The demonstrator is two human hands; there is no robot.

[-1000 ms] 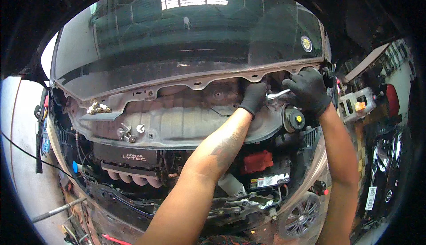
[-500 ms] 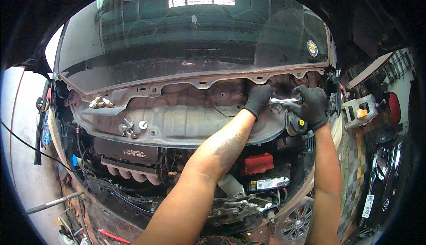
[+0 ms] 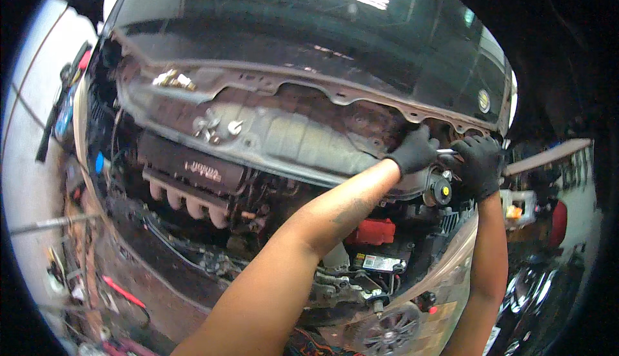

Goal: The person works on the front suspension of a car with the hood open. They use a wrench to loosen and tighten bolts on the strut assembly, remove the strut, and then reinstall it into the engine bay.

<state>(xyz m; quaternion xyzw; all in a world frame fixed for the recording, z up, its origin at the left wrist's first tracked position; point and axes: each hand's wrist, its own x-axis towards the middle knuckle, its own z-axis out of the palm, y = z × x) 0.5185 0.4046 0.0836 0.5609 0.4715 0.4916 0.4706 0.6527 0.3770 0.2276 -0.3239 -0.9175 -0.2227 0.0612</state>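
Both my hands wear black gloves at the far right end of the cowl panel [image 3: 300,140], below the windshield. My left hand [image 3: 416,151] is curled closed at the left end of a chrome ratchet wrench [image 3: 446,153], and its fingertips are partly hidden. Around the wrench's other end, my right hand [image 3: 480,166] is closed. Most of the tool is covered by the gloves. Just below the hands sits a round reservoir with a yellow-marked cap [image 3: 441,192]. What the wrench's working end touches cannot be seen.
Small metal parts [image 3: 174,79] and a cluster of metal pieces [image 3: 216,128] lie on the cowl panel. In the bay are a black engine cover [image 3: 190,163], a red cover [image 3: 374,231] and the battery [image 3: 383,263]. The windshield [image 3: 309,40] rises behind.
My view has tilted and shifted, so the car appears slanted. Both hands sit further right in the picture, and less of the ratchet wrench shows between them.
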